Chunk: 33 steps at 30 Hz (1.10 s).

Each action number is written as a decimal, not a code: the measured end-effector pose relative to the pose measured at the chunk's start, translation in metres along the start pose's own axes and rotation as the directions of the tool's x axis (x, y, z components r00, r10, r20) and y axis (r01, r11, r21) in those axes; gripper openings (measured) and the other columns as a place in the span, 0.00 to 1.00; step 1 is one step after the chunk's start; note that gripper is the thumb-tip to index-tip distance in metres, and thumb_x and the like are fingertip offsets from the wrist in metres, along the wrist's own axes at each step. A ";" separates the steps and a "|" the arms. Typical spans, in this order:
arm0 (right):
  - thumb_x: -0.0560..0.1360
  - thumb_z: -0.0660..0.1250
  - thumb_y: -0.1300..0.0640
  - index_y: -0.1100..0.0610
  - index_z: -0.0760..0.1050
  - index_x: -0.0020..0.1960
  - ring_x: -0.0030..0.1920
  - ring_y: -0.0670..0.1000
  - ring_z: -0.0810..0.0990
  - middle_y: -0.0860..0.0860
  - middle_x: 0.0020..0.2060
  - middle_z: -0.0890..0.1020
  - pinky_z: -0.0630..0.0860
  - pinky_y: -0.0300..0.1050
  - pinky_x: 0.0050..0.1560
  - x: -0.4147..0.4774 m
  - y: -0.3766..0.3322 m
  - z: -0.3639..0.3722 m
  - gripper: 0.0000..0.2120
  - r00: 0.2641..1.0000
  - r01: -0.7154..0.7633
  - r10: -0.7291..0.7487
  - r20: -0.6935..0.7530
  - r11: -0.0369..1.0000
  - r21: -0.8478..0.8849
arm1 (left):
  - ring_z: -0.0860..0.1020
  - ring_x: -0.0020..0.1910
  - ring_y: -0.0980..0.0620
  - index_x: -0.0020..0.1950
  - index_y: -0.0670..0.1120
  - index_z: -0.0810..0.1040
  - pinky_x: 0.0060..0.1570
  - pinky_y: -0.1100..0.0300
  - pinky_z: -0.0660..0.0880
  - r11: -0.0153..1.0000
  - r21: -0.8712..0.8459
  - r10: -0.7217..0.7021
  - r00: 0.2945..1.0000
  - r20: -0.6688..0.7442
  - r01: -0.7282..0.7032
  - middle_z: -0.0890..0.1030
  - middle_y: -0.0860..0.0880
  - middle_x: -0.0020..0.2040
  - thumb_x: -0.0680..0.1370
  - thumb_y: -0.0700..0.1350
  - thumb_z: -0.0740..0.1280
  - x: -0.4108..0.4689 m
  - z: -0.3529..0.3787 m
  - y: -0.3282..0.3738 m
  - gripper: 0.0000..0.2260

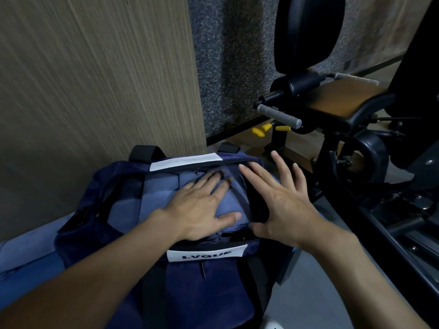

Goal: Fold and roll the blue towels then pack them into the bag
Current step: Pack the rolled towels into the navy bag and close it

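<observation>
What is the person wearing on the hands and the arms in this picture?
Nothing shows: the left hand and the right hand are bare, with no gloves, rings or watch, and both forearms are bare, with no sleeve in view.

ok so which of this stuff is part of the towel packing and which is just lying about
Job: blue towels in the bag; left hand pressing them; right hand at the bag's edge.
Lying about: gym machine, its grey handle, yellow knob, wood panel.

Left grip (202, 205): bare, short trimmed nails.
Right grip (285, 203): bare, short nails.
Forearms (107, 269): bare right to the frame edge.
</observation>
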State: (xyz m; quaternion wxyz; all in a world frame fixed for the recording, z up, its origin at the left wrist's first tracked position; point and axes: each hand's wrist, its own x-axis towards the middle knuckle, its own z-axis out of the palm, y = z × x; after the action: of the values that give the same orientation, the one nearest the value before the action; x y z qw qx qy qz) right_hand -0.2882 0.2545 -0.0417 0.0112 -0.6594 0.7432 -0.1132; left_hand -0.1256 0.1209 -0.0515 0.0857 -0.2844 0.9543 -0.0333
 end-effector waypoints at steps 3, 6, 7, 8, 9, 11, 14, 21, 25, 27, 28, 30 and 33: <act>0.64 0.68 0.37 0.39 0.36 0.77 0.74 0.51 0.25 0.41 0.78 0.45 0.35 0.66 0.73 0.000 -0.001 0.002 0.54 0.998 -0.003 0.003 -0.059 1.000 0.008 | 0.40 0.79 0.53 0.80 0.53 0.39 0.77 0.51 0.46 1.000 0.013 0.001 1.000 -0.013 -0.001 0.41 0.50 0.81 0.71 0.74 0.39 -0.002 0.004 -0.003 0.42; 0.64 0.71 0.34 0.39 0.34 0.77 0.74 0.50 0.25 0.38 0.78 0.41 0.34 0.64 0.74 0.003 0.003 0.004 0.56 0.997 -0.045 0.050 -0.059 0.995 0.086 | 0.40 0.79 0.52 0.79 0.56 0.38 0.77 0.50 0.46 0.999 0.012 0.035 0.999 -0.040 -0.034 0.41 0.50 0.81 0.71 0.73 0.40 -0.003 0.007 -0.001 0.40; 0.63 0.71 0.33 0.39 0.34 0.77 0.74 0.49 0.25 0.37 0.77 0.40 0.33 0.62 0.74 0.004 0.006 0.006 0.58 0.996 -0.071 0.077 -0.046 0.990 0.122 | 0.40 0.79 0.52 0.79 0.57 0.37 0.77 0.50 0.46 0.999 0.004 0.043 0.998 -0.046 -0.043 0.40 0.51 0.81 0.72 0.73 0.41 -0.004 0.008 -0.002 0.39; 0.62 0.72 0.33 0.39 0.33 0.77 0.74 0.48 0.25 0.36 0.77 0.39 0.33 0.61 0.74 0.005 0.008 0.007 0.59 0.995 -0.093 0.099 -0.033 0.983 0.159 | 0.39 0.79 0.52 0.79 0.59 0.36 0.76 0.50 0.45 0.999 -0.005 0.049 0.998 -0.050 -0.049 0.39 0.53 0.80 0.73 0.72 0.42 -0.005 0.009 -0.002 0.38; 0.61 0.72 0.32 0.39 0.33 0.77 0.74 0.48 0.25 0.36 0.77 0.38 0.33 0.60 0.74 0.006 0.009 0.008 0.60 0.993 -0.105 0.111 -0.024 0.976 0.190 | 0.39 0.79 0.53 0.78 0.59 0.36 0.76 0.49 0.45 0.998 -0.012 0.055 0.997 -0.057 -0.056 0.38 0.54 0.80 0.73 0.72 0.42 -0.006 0.011 -0.002 0.37; 0.60 0.73 0.32 0.39 0.32 0.76 0.74 0.47 0.25 0.36 0.77 0.38 0.33 0.59 0.74 0.007 0.009 0.010 0.61 0.994 -0.104 0.112 -0.021 0.970 0.221 | 0.37 0.79 0.53 0.78 0.58 0.35 0.77 0.48 0.46 0.998 -0.005 0.066 0.995 -0.073 -0.067 0.35 0.57 0.79 0.74 0.72 0.42 -0.008 0.014 -0.004 0.37; 0.60 0.73 0.32 0.39 0.31 0.76 0.74 0.47 0.26 0.36 0.76 0.37 0.34 0.59 0.75 0.009 0.008 0.011 0.62 0.993 -0.108 0.117 -0.025 0.967 0.232 | 0.38 0.79 0.52 0.79 0.57 0.35 0.77 0.47 0.48 0.997 0.007 0.073 0.995 -0.069 -0.073 0.32 0.59 0.78 0.74 0.71 0.42 -0.007 0.015 -0.004 0.37; 0.59 0.73 0.30 0.38 0.31 0.76 0.75 0.46 0.28 0.37 0.77 0.37 0.37 0.59 0.76 0.012 0.004 0.012 0.62 0.993 -0.080 0.098 -0.060 0.965 0.249 | 0.39 0.79 0.48 0.78 0.61 0.35 0.76 0.44 0.48 0.996 0.039 0.083 0.996 -0.036 -0.082 0.36 0.56 0.79 0.75 0.70 0.39 -0.005 0.013 -0.004 0.34; 0.61 0.72 0.31 0.37 0.32 0.75 0.76 0.46 0.30 0.38 0.77 0.39 0.38 0.58 0.76 0.011 0.001 0.013 0.60 0.994 -0.057 0.080 -0.077 0.963 0.264 | 0.39 0.79 0.48 0.78 0.61 0.38 0.77 0.45 0.46 0.997 0.039 0.061 0.998 -0.005 -0.060 0.38 0.55 0.80 0.77 0.70 0.42 -0.005 0.009 -0.002 0.32; 0.61 0.72 0.30 0.36 0.34 0.76 0.76 0.46 0.32 0.40 0.78 0.43 0.38 0.57 0.76 0.011 -0.001 0.013 0.59 0.994 -0.054 0.079 -0.079 0.960 0.276 | 0.38 0.79 0.50 0.79 0.61 0.40 0.77 0.46 0.45 0.999 0.007 0.051 0.999 -0.011 -0.051 0.39 0.55 0.80 0.78 0.69 0.44 -0.008 0.007 -0.001 0.31; 0.61 0.71 0.29 0.36 0.35 0.76 0.76 0.46 0.33 0.40 0.78 0.45 0.39 0.57 0.76 0.010 -0.002 0.012 0.58 0.993 -0.047 0.076 -0.089 0.957 0.287 | 0.38 0.79 0.51 0.79 0.61 0.41 0.77 0.47 0.45 0.999 -0.013 0.050 0.998 -0.025 -0.050 0.39 0.55 0.80 0.79 0.69 0.44 -0.010 0.005 -0.001 0.31; 0.59 0.65 0.25 0.36 0.39 0.76 0.77 0.46 0.36 0.40 0.77 0.52 0.41 0.58 0.76 0.009 -0.007 0.011 0.55 0.990 -0.024 0.066 -0.127 0.952 0.304 | 0.40 0.79 0.53 0.79 0.61 0.44 0.77 0.50 0.46 0.998 -0.039 0.052 0.997 -0.064 -0.055 0.42 0.55 0.81 0.80 0.68 0.46 -0.020 0.000 -0.002 0.30; 0.62 0.63 0.25 0.38 0.46 0.77 0.77 0.46 0.41 0.38 0.73 0.60 0.43 0.58 0.76 0.008 -0.023 0.009 0.50 0.983 0.021 0.038 -0.179 0.948 0.318 | 0.50 0.79 0.55 0.79 0.59 0.53 0.76 0.53 0.54 0.983 -0.178 0.024 0.992 -0.122 -0.046 0.51 0.56 0.81 0.81 0.64 0.48 -0.046 -0.008 -0.006 0.27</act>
State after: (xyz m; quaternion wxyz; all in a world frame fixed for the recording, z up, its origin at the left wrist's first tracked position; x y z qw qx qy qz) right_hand -0.2655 0.2432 -0.0453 0.0499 -0.6325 0.7158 -0.2918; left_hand -0.0856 0.1409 -0.0362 0.0031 -0.2717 0.9616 0.0378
